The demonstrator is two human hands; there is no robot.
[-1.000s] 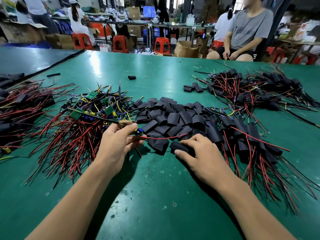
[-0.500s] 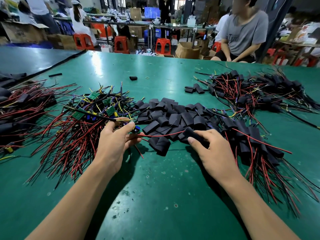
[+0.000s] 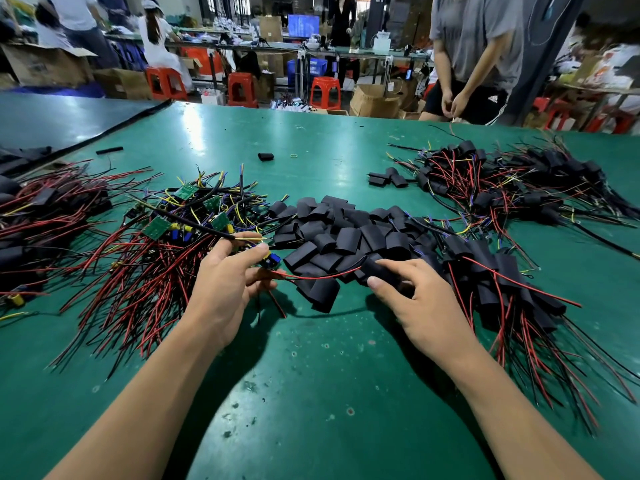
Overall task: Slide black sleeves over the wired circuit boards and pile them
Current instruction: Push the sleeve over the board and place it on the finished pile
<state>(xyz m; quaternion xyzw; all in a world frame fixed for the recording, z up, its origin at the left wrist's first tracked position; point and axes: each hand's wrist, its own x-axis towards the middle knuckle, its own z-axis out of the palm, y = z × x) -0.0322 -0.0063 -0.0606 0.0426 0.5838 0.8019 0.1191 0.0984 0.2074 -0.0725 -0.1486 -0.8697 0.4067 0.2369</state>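
Sleeves [image 3: 346, 233] lie heaped on the green table [image 3: 311, 375]. At the heap's near left edge, the left hand [image 3: 225, 285] pinches a wired circuit board [image 3: 268, 261]. At its near right edge, the right hand [image 3: 419, 306] grips one sleeve [image 3: 381, 270], with the board's red wire [image 3: 318, 278] reaching it. Bare boards [image 3: 180, 223] lie left of the heap, sleeved boards [image 3: 502, 271] right.

A green table [image 3: 329, 393] fills the foreground, a darker table [image 3: 52, 116] lies at ten o'clock, and toward twelve stand red stools [image 3: 242, 90], cardboard boxes [image 3: 375, 102], benches [image 3: 363, 51] and a lit blue screen [image 3: 303, 25].
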